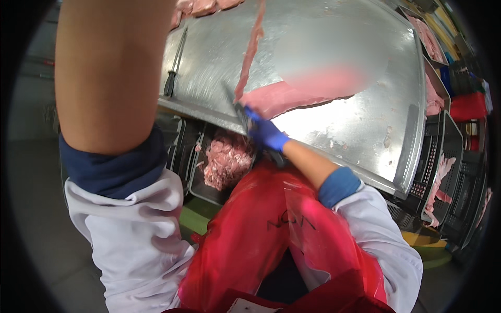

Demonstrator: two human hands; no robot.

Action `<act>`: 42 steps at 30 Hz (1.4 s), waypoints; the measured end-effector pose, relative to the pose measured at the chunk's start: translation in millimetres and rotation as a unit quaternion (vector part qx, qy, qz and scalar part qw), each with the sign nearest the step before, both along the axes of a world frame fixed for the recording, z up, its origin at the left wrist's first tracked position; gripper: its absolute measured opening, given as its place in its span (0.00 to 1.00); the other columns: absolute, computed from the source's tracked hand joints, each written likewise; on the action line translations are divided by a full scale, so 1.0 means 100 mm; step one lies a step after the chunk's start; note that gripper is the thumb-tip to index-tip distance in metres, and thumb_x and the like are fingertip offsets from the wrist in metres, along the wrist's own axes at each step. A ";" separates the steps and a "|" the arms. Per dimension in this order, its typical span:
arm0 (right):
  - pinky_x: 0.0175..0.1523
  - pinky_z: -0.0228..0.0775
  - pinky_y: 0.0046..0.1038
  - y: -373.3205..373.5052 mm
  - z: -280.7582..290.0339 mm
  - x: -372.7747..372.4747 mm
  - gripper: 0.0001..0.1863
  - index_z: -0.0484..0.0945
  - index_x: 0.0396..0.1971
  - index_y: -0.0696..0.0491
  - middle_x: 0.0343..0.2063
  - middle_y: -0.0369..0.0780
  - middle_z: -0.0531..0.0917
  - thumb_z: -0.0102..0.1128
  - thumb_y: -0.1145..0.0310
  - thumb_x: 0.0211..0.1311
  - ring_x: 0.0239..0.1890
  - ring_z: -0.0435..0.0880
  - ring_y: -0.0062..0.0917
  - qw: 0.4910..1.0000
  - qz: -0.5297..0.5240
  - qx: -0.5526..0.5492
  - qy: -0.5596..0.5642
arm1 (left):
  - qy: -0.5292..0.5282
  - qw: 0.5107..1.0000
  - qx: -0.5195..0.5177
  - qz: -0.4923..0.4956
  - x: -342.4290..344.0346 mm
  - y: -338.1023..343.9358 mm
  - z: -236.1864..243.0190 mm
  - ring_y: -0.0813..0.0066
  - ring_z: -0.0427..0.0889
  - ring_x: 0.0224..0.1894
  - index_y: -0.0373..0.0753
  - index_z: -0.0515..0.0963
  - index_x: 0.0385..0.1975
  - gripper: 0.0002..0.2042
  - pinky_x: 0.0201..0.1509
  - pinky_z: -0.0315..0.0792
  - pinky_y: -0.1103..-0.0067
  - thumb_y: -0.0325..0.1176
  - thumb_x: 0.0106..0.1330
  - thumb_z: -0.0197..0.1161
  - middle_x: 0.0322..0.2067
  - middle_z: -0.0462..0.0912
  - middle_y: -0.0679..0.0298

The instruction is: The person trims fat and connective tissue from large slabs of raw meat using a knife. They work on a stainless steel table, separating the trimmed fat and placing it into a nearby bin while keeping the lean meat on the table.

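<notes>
My right hand (265, 131), in a blue glove, is closed around the dark handle of a knife (241, 113) at the near edge of the metal table (214, 62). Its blade is blurred and points away, beside the left end of a long pink piece of meat (282, 98). From that end a narrow meat strip (251, 49) stretches up past the top edge of the view. My left forearm (109, 73) reaches far forward on the left; its hand lies outside the picture. A blurred patch hides part of the long piece.
A black crate (202, 194) of meat trimmings (225, 161) stands below the table's near edge. On the table's left lies a black-handled sharpening steel or thin knife (170, 82), with more meat (201, 7) behind. Dark crates (450, 136) holding meat line the right side.
</notes>
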State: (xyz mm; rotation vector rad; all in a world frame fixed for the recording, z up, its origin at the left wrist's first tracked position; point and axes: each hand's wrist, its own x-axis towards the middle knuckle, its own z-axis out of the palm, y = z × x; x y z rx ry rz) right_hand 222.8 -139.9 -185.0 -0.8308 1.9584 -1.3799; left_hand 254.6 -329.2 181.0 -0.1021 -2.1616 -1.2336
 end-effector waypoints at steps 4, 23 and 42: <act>0.29 0.76 0.27 0.86 0.80 0.17 0.45 0.45 0.78 0.31 0.25 0.41 0.82 0.50 0.74 0.64 0.18 0.76 0.23 0.974 0.136 0.093 -0.153 | -0.002 0.998 -0.041 -0.053 -0.33 0.61 0.20 0.56 0.76 0.54 0.36 0.73 0.53 0.21 0.59 0.69 0.67 0.40 0.64 0.66 0.52 0.77 0.50; 0.24 0.75 0.23 4.46 0.53 -0.02 0.45 0.44 0.78 0.29 0.17 0.37 0.79 0.55 0.72 0.68 0.15 0.76 0.17 0.921 -0.362 -0.004 -0.147 | 0.172 0.762 -0.303 -0.546 -2.41 5.87 0.60 0.54 0.70 0.66 0.36 0.65 0.67 0.32 0.71 0.64 0.66 0.41 0.66 0.67 0.66 0.70 0.50; 0.26 0.75 0.23 2.69 -0.15 -3.04 0.44 0.46 0.78 0.44 0.30 0.39 0.82 0.54 0.78 0.65 0.22 0.79 0.20 0.912 -0.405 -0.006 -0.069 | -0.421 0.854 -0.305 -0.032 -1.32 2.27 -3.61 0.45 0.71 0.58 0.35 0.56 0.72 0.46 0.59 0.67 0.53 0.49 0.57 0.69 0.63 0.67 0.45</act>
